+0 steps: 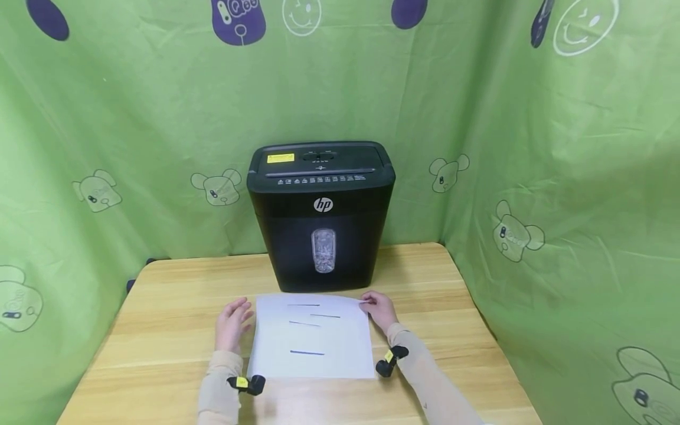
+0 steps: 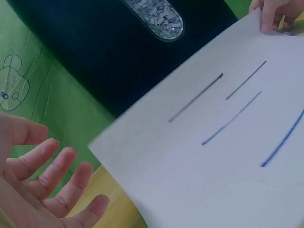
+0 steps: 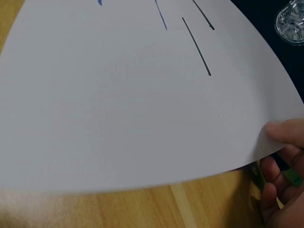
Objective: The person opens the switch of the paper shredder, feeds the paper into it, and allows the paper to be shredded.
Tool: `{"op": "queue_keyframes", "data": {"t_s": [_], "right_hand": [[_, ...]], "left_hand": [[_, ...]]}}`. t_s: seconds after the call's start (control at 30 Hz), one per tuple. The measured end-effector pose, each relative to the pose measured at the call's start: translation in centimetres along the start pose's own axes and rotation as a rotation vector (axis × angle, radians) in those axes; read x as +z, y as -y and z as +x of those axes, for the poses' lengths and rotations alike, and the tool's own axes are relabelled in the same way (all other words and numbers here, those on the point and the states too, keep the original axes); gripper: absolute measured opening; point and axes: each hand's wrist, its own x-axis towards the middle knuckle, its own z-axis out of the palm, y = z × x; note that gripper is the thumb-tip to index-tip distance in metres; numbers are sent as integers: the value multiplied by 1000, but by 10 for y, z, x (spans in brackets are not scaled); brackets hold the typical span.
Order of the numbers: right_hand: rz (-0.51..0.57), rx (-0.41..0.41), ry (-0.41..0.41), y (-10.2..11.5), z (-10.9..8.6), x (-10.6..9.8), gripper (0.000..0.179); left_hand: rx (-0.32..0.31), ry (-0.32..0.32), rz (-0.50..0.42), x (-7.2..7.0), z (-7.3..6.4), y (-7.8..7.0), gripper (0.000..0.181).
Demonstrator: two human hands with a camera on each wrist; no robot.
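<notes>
A white sheet of paper point(image 1: 310, 336) with several dark and blue pen strokes lies in front of the shredder in the head view. My right hand point(image 1: 379, 309) pinches its far right corner, the thumb point(image 3: 285, 132) on top and the other fingers beneath; the sheet bows near that corner. Just off the paper's left edge is my left hand point(image 1: 232, 324), fingers spread and loosely bent, holding nothing. In the left wrist view a gap shows between these fingers point(image 2: 78, 175) and the sheet's left corner. The black HP paper shredder point(image 1: 321, 218) stands upright right behind the paper.
The wooden table point(image 1: 175, 307) carries the shredder near its back edge. Paper scraps show through the shredder's window point(image 1: 323, 251). Green patterned curtains point(image 1: 159, 118) hang close behind and along both sides. Each wrist wears a small black camera point(image 1: 249, 385) on a strap.
</notes>
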Motion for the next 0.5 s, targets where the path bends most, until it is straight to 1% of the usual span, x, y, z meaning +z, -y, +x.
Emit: {"op": "queue_keyframes", "data": {"t_s": [0.1, 0.2, 0.23, 0.33, 0.4, 0.43, 0.5], "right_hand": [[77, -2, -20, 0, -1, -3, 13], [161, 5, -2, 12, -7, -11, 13], [188, 16, 5, 12, -7, -12, 13], [252, 63, 29, 11, -5, -15, 15], [283, 72, 33, 3, -1, -15, 16], [297, 81, 29, -1, 1, -14, 16], [319, 75, 30, -1, 1, -17, 18]], "left_hand": [[4, -8, -9, -1, 0, 0, 42], [14, -15, -10, -3, 2, 2, 42], [17, -20, -7, -4, 3, 2, 42], [34, -35, 13, -4, 5, 3, 43], [47, -44, 26, -3, 6, 3, 43], [53, -41, 35, -3, 7, 3, 44], [65, -21, 65, -3, 8, 3, 45]]}}
